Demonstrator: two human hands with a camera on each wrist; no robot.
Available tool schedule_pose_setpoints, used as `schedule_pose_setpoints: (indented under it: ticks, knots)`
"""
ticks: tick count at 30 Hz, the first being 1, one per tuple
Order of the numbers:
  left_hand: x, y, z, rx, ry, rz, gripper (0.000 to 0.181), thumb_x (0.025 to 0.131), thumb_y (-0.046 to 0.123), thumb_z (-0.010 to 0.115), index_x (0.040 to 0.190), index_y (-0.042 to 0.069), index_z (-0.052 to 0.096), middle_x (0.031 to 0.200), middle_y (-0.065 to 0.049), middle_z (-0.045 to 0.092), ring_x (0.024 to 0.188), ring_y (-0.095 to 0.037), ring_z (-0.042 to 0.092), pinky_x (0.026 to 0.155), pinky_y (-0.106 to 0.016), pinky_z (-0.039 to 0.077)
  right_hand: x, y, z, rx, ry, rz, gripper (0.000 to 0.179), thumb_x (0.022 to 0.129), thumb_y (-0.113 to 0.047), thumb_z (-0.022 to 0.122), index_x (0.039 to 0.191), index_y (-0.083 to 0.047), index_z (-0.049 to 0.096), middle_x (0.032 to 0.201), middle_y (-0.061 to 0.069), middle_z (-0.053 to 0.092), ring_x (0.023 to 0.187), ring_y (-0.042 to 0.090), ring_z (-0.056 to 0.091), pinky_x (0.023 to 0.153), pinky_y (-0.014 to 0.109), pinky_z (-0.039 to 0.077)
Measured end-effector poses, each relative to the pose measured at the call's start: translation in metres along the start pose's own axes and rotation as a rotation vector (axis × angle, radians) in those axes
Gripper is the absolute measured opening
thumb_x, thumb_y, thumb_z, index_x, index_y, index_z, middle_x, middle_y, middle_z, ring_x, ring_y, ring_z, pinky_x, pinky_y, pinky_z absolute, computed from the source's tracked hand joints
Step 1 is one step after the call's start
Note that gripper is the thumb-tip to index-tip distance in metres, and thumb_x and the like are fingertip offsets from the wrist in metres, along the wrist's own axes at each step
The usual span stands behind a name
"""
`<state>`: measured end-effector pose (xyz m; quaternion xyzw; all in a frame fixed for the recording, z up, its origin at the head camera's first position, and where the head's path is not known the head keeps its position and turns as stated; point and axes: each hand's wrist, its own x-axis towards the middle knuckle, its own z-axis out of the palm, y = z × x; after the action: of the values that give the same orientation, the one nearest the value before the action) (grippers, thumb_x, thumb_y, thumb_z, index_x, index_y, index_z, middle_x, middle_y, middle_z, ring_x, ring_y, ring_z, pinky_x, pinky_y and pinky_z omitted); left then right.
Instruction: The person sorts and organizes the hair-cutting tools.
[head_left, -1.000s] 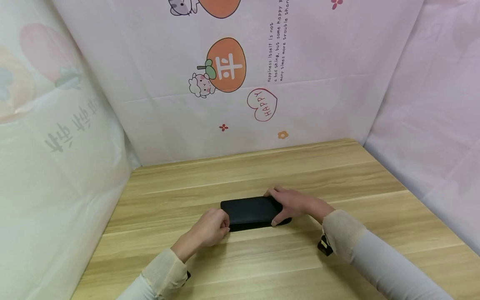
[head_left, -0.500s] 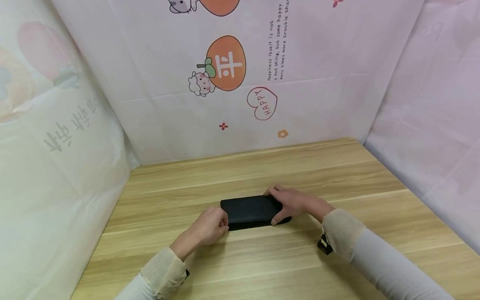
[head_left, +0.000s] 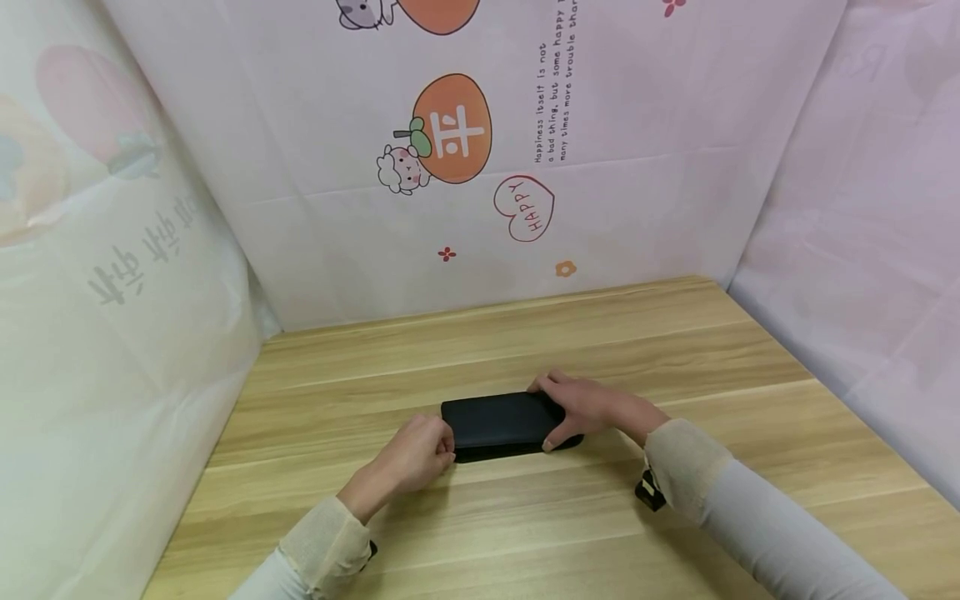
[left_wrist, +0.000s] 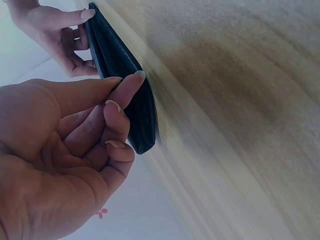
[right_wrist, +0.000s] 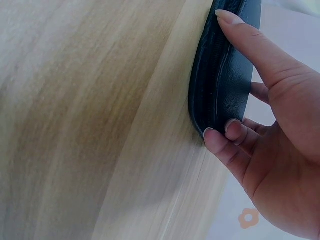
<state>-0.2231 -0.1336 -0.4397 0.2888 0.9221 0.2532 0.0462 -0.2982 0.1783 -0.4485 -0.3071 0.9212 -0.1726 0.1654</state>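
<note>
A long black leather-look zip wallet point(head_left: 497, 419) lies on the wooden table. My right hand point(head_left: 583, 408) grips its right end, thumb on the near side and fingers on the far side. The zipper point(right_wrist: 216, 55) runs along the rounded edge in the right wrist view. At the near left corner is my left hand point(head_left: 415, 454), its thumb and index finger pinching at the zipped edge. What lies between those fingertips is hidden. In the left wrist view the wallet's near side point(left_wrist: 111, 47) shows a dark gap between its two covers.
Wood-grain table point(head_left: 525, 525) extends around the wallet. A printed white cloth point(head_left: 337, 242) hangs behind the table's far edge, with more cloth at left and right. Small black devices point(head_left: 649, 490) sit under the cuffs.
My left hand has shifted slightly left along the wallet's near edge. My right hand keeps its grip and the wallet stays in place.
</note>
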Motion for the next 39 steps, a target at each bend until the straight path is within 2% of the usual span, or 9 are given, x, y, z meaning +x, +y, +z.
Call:
schedule_pose_setpoints:
  ticks: [12,19,23,30,39]
  knots:
    - [0.0006,-0.0051,0.0018,-0.003,0.005,-0.029,0.017,0.091,-0.003,0.068,0.077,0.005,0.073,0.054,0.009,0.054,0.046,-0.004,0.044,0.049,-0.022,0.04,-0.0004,-0.0003,-0.0004,-0.004,-0.006,-0.009,0.085,0.081,-0.049,0.085,0.146,-0.016,0.042,0.134,0.008,0.046,0.112,0.03,0.059,0.099,0.05,0.047]
    - [0.0005,-0.0074,0.0009,0.052,0.062,-0.039,0.033,0.082,-0.009,0.064,0.056,0.011,0.06,0.048,0.014,0.038,0.046,-0.003,0.033,0.045,-0.021,0.029,-0.0011,-0.0023,-0.0003,0.0,-0.013,0.014,0.085,0.081,-0.048,0.086,0.147,-0.018,0.042,0.136,0.006,0.045,0.116,0.029,0.058,0.101,0.048,0.046]
    - [0.0002,-0.0083,0.0011,0.051,0.063,-0.036,0.037,0.082,-0.009,0.064,0.054,0.014,0.056,0.047,0.015,0.034,0.045,-0.003,0.03,0.045,-0.02,0.026,-0.0014,-0.0025,-0.0005,0.007,-0.013,0.017,0.085,0.081,-0.047,0.086,0.147,-0.017,0.042,0.137,0.007,0.045,0.116,0.031,0.058,0.102,0.05,0.045]
    - [-0.0001,-0.0083,0.0012,0.047,0.062,-0.034,0.032,0.081,-0.009,0.063,0.056,0.011,0.061,0.049,0.014,0.04,0.046,-0.004,0.035,0.045,-0.02,0.03,-0.0003,-0.0004,0.0001,0.013,-0.012,0.018,0.084,0.081,-0.048,0.086,0.146,-0.018,0.042,0.139,0.007,0.044,0.118,0.03,0.058,0.102,0.049,0.046]
    - [0.0002,-0.0089,0.0002,0.048,0.064,-0.037,0.03,0.082,-0.009,0.064,0.059,0.01,0.063,0.049,0.014,0.04,0.046,-0.003,0.035,0.045,-0.02,0.03,0.0003,0.0006,0.0,0.005,-0.006,0.018,0.086,0.08,-0.049,0.086,0.147,-0.018,0.042,0.139,0.007,0.044,0.116,0.03,0.058,0.101,0.049,0.046]
